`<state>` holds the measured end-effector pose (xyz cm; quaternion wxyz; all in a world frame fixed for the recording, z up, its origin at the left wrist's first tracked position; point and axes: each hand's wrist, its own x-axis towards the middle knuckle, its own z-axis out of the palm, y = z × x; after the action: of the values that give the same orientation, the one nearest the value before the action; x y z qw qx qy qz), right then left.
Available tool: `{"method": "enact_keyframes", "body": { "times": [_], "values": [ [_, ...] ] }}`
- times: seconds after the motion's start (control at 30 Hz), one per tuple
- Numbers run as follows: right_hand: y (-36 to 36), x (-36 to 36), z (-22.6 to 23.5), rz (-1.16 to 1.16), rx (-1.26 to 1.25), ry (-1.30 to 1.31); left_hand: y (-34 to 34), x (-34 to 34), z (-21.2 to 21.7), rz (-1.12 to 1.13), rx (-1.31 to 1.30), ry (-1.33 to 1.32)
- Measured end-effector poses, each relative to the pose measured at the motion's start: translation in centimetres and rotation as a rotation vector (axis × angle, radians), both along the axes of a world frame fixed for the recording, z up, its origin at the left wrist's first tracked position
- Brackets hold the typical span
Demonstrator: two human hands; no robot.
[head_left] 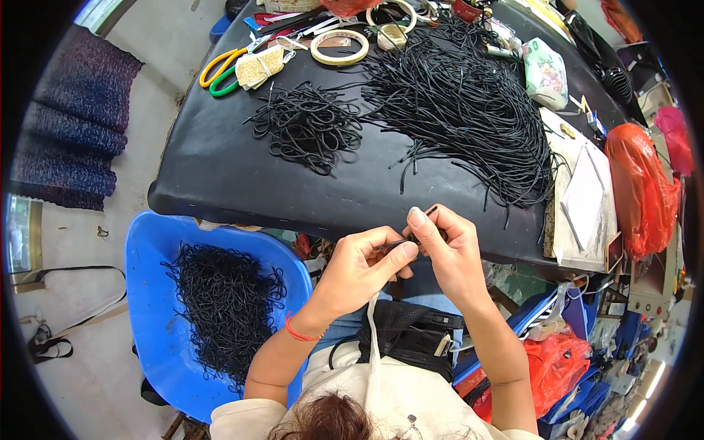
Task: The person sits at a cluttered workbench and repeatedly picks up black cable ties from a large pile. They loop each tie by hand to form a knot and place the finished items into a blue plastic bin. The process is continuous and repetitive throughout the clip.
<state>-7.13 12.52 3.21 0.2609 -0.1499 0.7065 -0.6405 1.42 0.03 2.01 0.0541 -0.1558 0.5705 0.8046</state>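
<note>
Close together over the table's front edge, my left hand [367, 268] and my right hand [449, 246] both pinch a thin black cord [392, 244]. Its dark tip shows above my right fingers; the rest is mostly hidden by my fingers. Beyond my hands, a wide heap of straight black cords [462, 110] spreads over the black table [242, 172]. Left of it lies a smaller pile of looped black cords [308, 128]. Down to my left, a blue tub [143, 293] holds a mass of looped black cords [220, 308].
Scissors with yellow and green handles [222, 72], a tape roll [339, 48] and a tied tan bundle [259, 68] lie at the back left. On the right are a floral tissue pack [545, 73], a pale board [583, 205] and a red plastic bag [639, 191].
</note>
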Motion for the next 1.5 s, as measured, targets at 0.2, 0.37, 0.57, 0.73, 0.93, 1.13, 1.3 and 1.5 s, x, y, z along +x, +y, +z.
{"method": "enact_keyframes", "body": {
  "times": [0.2,0.37,0.57,0.73,0.93,1.13,1.3,1.5],
  "values": [
    [0.2,0.0,-0.3,-0.068,-0.05,0.078,0.6,0.3,0.0,0.084,0.089,0.074],
    [0.3,-0.3,-0.6,-0.093,-0.074,0.134,1.1,0.8,-0.5,0.133,0.031,0.13],
    [0.4,-0.8,0.0,-0.09,-0.099,-0.012,0.6,1.2,-0.2,0.042,-0.139,0.165],
    [1.2,-1.1,1.0,0.057,-0.05,-0.175,0.3,0.2,-0.7,0.104,-0.126,0.156],
    [1.4,-0.1,0.9,0.057,-0.073,-0.07,0.9,-0.1,-0.7,0.175,0.046,0.144],
    [0.7,0.5,0.0,0.008,0.09,0.404,1.7,-0.5,-0.7,0.302,-0.221,0.08],
    [1.5,-0.2,0.6,0.069,-0.052,-0.097,1.7,-0.5,-0.7,0.325,-0.161,0.129],
    [1.6,0.4,0.5,0.071,-0.104,-0.114,1.6,-0.2,-0.4,0.343,-0.055,0.114]
  ]
}}
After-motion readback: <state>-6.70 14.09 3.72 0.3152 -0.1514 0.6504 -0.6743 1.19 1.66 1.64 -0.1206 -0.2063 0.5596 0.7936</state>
